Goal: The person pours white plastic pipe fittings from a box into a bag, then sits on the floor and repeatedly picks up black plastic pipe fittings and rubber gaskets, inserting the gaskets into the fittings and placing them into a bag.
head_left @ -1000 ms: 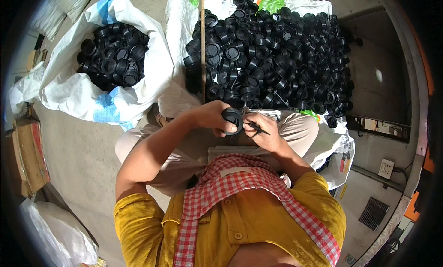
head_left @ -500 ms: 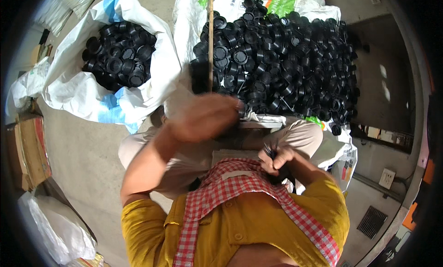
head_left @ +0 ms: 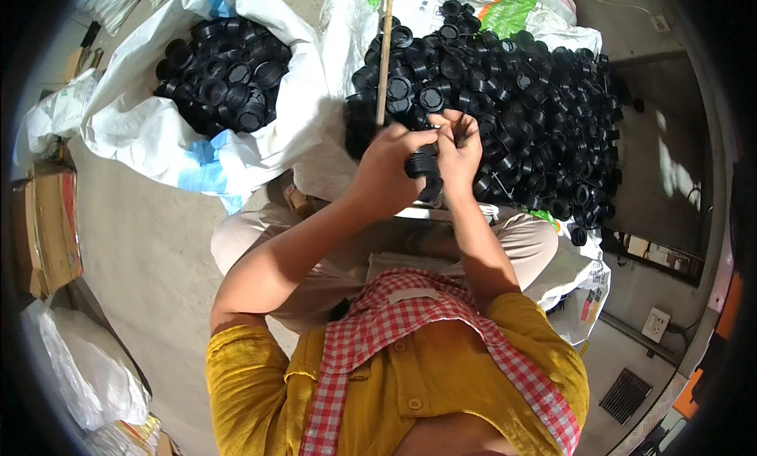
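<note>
Mustard-yellow shirt point(head_left: 260, 393) and red-and-white checked apron point(head_left: 347, 338) dress the worker point(head_left: 406, 353), who sits cross-legged before me; I take the lap as the clock's centre, with twelve straight ahead. At one o'clock spreads the biggest load, a heap of black plastic screw caps point(head_left: 544, 125). At ten o'clock gapes a white woven sack with blue bands point(head_left: 118, 128), more such caps inside. A cardboard box point(head_left: 59, 227) stands at nine, a translucent plastic bag point(head_left: 91, 361) slumps at eight, and a thin wooden stick point(head_left: 385, 54) rises between eleven and twelve. Towards eleven the left hand point(head_left: 388, 166) is closed around a ribbed black cap point(head_left: 422, 166), which sits between the two hands at twelve, near the heap's closest edge. Towards one, the right hand point(head_left: 459, 152) has its fingertips gathered beside the left thumb; whether they pinch anything I cannot tell.
</note>
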`<state>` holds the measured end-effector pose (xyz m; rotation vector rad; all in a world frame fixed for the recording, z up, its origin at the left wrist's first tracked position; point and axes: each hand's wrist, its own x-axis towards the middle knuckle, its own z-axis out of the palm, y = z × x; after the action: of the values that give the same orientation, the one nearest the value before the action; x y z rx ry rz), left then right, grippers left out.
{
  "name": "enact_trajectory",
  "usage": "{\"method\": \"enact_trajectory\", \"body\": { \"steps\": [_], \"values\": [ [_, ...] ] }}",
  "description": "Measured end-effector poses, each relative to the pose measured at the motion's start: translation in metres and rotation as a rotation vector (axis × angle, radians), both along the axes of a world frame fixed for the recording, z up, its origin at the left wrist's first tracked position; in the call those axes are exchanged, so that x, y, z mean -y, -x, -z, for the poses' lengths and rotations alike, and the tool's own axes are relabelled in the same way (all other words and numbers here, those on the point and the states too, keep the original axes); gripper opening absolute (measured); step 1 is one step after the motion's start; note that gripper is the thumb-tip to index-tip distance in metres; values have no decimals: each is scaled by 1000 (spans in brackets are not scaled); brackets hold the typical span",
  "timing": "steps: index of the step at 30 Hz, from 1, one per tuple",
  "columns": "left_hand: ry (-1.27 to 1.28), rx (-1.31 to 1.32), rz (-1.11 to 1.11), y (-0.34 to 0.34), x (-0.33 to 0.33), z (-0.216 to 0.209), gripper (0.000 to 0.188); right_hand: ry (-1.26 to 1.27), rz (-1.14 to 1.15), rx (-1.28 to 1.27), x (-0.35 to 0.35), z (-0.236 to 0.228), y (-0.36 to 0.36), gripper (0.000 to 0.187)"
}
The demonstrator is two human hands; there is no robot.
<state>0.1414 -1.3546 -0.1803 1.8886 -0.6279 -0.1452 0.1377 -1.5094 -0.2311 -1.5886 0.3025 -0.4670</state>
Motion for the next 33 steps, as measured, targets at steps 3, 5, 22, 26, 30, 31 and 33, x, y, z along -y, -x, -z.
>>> {"method": "enact_trajectory", "body": {
  "steps": [3,5,22,26,30,31,33],
  "values": [
    [-221,549,-321,-19,-31,-29,60,65,194,-190,26,54,-23,24],
    [-508,440,-596,-60,-70,-28,56,530,57,-189,35,92,-26,21],
    [-195,12,-200,-31,6,66,55,479,-106,-217,35,34,9,10],
    [212,-1133,271,-25,9,34,42,685,-92,95,20,-22,35,13],
    [25,-521,205,-7,13,34,39,504,-271,-356,51,-17,53,25],
    [-49,-152,172,-3,13,34,37,-10,-237,-509,35,-32,63,30],
    [-80,244,140,-2,12,31,36,-391,-220,-543,27,-41,73,34]
  ]
}}
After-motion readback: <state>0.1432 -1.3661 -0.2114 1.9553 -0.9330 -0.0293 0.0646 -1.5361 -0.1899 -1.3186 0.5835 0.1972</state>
